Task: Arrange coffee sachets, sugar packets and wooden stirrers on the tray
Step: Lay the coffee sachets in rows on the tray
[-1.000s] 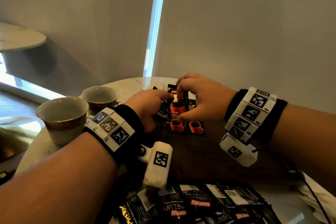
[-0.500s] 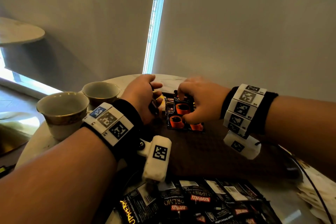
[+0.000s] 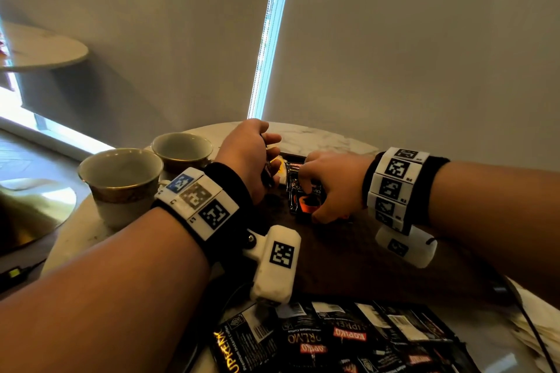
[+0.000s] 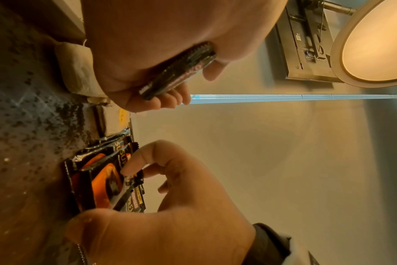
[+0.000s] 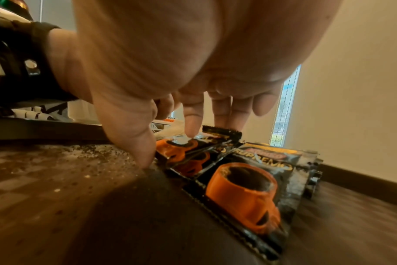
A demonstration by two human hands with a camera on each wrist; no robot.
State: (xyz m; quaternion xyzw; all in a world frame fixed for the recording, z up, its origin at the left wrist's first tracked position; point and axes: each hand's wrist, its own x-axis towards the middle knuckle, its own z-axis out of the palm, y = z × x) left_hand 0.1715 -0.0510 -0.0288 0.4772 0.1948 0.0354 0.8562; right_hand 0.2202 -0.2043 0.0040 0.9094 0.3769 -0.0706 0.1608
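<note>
Left hand (image 3: 248, 160) curled round a dark coffee sachet (image 4: 181, 71), lifted off the surface at the far left of the tray. Right hand (image 3: 330, 188) fingers bent down, fingertips (image 5: 191, 129) touching the overlapped sachets on the tray (image 5: 249, 186), thumb tip down on the tray surface just beside their near-left edge; whether it actually pinches one, cannot tell. Those sachets are black with an orange cup print, lying flat in a short overlapping row on the far part of the dark brown tray (image 3: 348, 266). Pale packets (image 4: 79, 71) lie on the tray left of the row, under the left hand. More loose sachets (image 3: 333, 339) piled at the near edge, off the tray. White napkins (image 3: 539, 321) near right. Two gold-banded cups (image 3: 121, 182) stand on the left of the round marble desk (image 3: 321, 138). Tray surface shows dark wood grain with speckles. Room: plain grey blinds behind the desk, a bright vertical gap of window (image 3: 269, 39) between them; another round table (image 3: 39, 48) far left; round ceiling lamp (image 4: 374, 41) in the left wrist view.
</note>
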